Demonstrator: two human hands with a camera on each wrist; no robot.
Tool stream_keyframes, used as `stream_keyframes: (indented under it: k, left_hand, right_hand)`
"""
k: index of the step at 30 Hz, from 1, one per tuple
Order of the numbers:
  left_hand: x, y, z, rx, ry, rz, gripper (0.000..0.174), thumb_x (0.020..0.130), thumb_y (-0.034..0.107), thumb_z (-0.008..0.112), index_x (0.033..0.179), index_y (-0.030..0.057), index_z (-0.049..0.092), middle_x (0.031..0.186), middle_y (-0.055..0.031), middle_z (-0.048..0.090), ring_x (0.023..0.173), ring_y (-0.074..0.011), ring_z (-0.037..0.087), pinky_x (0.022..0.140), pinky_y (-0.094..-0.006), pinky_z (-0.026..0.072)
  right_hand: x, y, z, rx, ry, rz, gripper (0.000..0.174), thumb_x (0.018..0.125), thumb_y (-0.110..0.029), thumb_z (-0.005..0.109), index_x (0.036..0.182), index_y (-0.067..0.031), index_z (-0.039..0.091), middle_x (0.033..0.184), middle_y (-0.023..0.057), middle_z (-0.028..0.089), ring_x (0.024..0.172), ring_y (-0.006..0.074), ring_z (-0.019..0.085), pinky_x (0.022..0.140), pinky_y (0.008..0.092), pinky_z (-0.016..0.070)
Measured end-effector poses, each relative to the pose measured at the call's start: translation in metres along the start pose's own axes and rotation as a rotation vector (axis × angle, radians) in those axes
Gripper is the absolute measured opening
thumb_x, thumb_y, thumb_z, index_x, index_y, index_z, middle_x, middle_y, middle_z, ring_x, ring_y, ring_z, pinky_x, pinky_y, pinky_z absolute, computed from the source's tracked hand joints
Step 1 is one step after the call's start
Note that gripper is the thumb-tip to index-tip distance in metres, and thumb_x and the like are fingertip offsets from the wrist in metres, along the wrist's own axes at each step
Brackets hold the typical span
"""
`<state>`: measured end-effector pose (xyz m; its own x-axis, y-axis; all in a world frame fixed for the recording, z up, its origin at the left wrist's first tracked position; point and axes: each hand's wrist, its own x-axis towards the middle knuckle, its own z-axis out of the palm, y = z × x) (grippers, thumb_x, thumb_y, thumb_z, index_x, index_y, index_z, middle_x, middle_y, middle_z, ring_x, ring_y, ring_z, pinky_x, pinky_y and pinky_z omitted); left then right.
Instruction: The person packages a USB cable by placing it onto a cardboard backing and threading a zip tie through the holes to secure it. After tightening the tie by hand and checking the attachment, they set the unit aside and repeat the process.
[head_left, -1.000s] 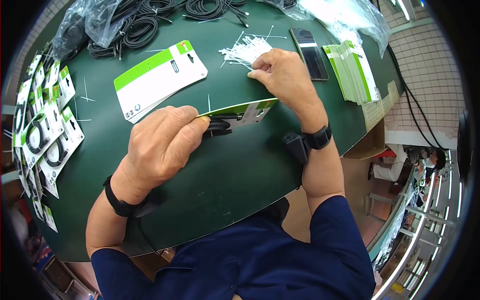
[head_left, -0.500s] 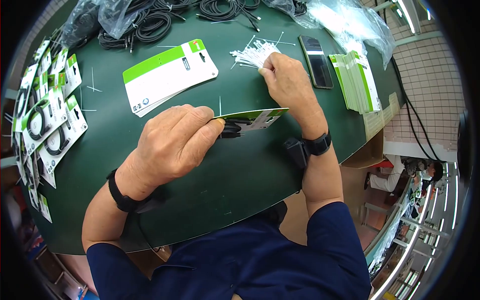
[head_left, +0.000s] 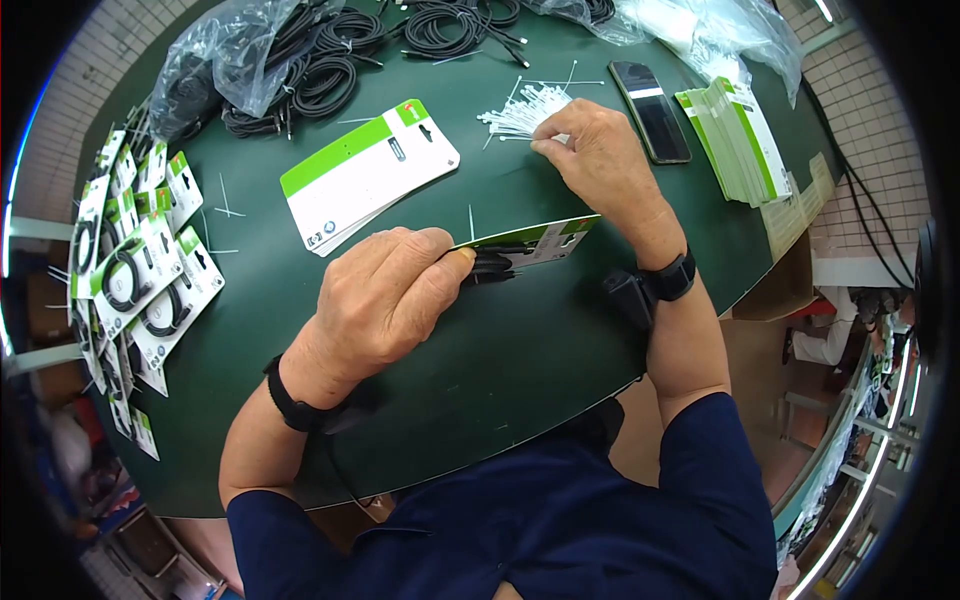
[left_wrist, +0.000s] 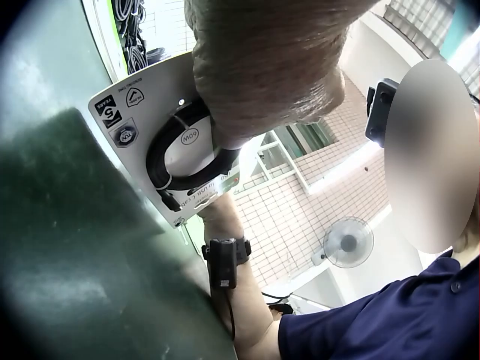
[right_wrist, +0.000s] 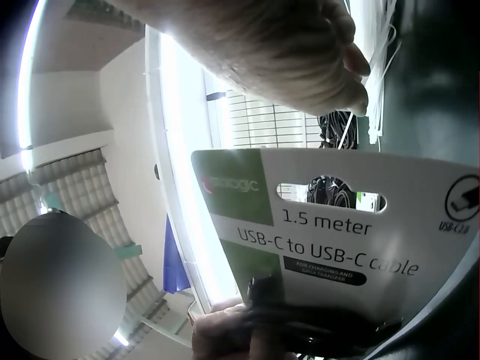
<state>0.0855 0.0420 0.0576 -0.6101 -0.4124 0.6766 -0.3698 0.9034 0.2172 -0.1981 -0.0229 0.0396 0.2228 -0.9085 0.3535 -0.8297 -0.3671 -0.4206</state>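
A white-and-green cable card (head_left: 540,240) with a coiled black USB-C cable (left_wrist: 157,161) on its face is gripped at one end by my left hand (head_left: 385,295). The card stands nearly edge-on in the head view, and a thin white tie (head_left: 471,222) shows behind its upper edge. Beyond it my right hand (head_left: 605,150) has its thumb and fingertips bent down at the right side of a pile of white cable ties (head_left: 520,112). I cannot tell if a tie is pinched there. In the right wrist view the card's printed face (right_wrist: 337,240) reads 1.5 meter USB-C to USB-C cable.
A stack of blank-faced cards (head_left: 370,180) lies behind the left hand. Filled cable cards (head_left: 150,270) heap at left. Coiled black cables (head_left: 330,85) and plastic bags (head_left: 225,60) line the back. A phone (head_left: 650,110) and more cards (head_left: 735,140) lie right.
The head view has shifted, so things on the table appear farther right. My left hand keeps holding the card; the right fingertips stay at the cable ties with only slight movement.
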Motion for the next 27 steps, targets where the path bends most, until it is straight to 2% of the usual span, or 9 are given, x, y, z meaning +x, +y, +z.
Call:
stream_keyframes:
  k: [6,9,14,17,22,25,27]
  left_hand:
    - [0.002,-0.002,0.0,0.002,-0.007,0.014,0.03,0.073,-0.003,0.081,0.1,-0.0004,0.069,0.093,-0.0121,0.071,0.073,-0.0246,0.069,0.062,-0.0329,0.0566]
    - [0.003,-0.003,0.004,0.013,0.049,0.044,0.019,0.079,0.0,0.076,0.097,-0.0003,0.069,0.089,-0.0097,0.067,0.068,-0.0216,0.066,0.057,-0.0325,0.0538]
    - [0.005,0.0,0.002,0.003,0.036,0.048,0.02,0.079,0.0,0.077,0.097,-0.0005,0.069,0.09,-0.0098,0.067,0.069,-0.0222,0.067,0.058,-0.0326,0.0549]
    - [0.006,0.001,-0.001,-0.012,0.011,0.021,0.029,0.073,-0.005,0.081,0.099,-0.0001,0.068,0.091,-0.0117,0.071,0.073,-0.0243,0.069,0.062,-0.0328,0.0568]
    - [0.005,0.001,0.0,-0.027,0.018,0.027,0.029,0.073,-0.004,0.081,0.099,-0.0003,0.068,0.091,-0.0119,0.071,0.073,-0.0247,0.07,0.062,-0.0331,0.0571]
    - [0.005,0.0,0.001,-0.012,0.02,0.041,0.02,0.077,0.001,0.078,0.096,0.0001,0.071,0.091,-0.0102,0.068,0.071,-0.0233,0.069,0.061,-0.0334,0.0578]
    - [0.004,-0.001,0.001,-0.012,0.027,0.042,0.02,0.077,0.001,0.078,0.096,0.0002,0.071,0.091,-0.0102,0.068,0.071,-0.0233,0.069,0.062,-0.0333,0.0578]
  right_hand:
    - [0.001,-0.002,-0.004,0.087,0.099,-0.046,0.006,0.088,-0.008,0.075,0.092,-0.0034,0.077,0.082,0.009,0.07,0.068,0.0182,0.062,0.066,0.0337,0.051]
    - [0.003,-0.004,-0.005,0.198,0.084,0.053,0.007,0.089,-0.006,0.074,0.094,-0.0011,0.074,0.079,0.008,0.067,0.067,0.0142,0.06,0.063,0.0302,0.0488]
    - [0.004,0.001,-0.004,0.25,0.125,0.081,0.009,0.091,-0.006,0.073,0.095,0.0013,0.071,0.077,0.005,0.067,0.067,0.01,0.059,0.062,0.0263,0.0477]
    - [0.006,0.001,-0.005,0.463,0.105,0.222,0.011,0.093,-0.008,0.074,0.097,0.0015,0.072,0.078,0.0016,0.068,0.069,0.0066,0.058,0.063,0.0244,0.0478]
    - [0.006,-0.001,-0.01,0.413,0.161,0.197,0.011,0.095,-0.01,0.074,0.097,0.0009,0.074,0.078,-0.0008,0.068,0.07,0.0045,0.058,0.063,0.0227,0.0475]
    - [0.006,-0.003,-0.016,0.673,0.078,0.387,0.012,0.095,-0.012,0.076,0.098,-0.0001,0.075,0.078,-0.0011,0.067,0.071,0.0041,0.057,0.062,0.0218,0.0457]
    - [0.007,-0.001,-0.016,0.718,0.089,0.379,0.013,0.095,-0.013,0.076,0.098,-0.0004,0.075,0.078,-0.0011,0.067,0.071,0.004,0.057,0.062,0.0212,0.045]
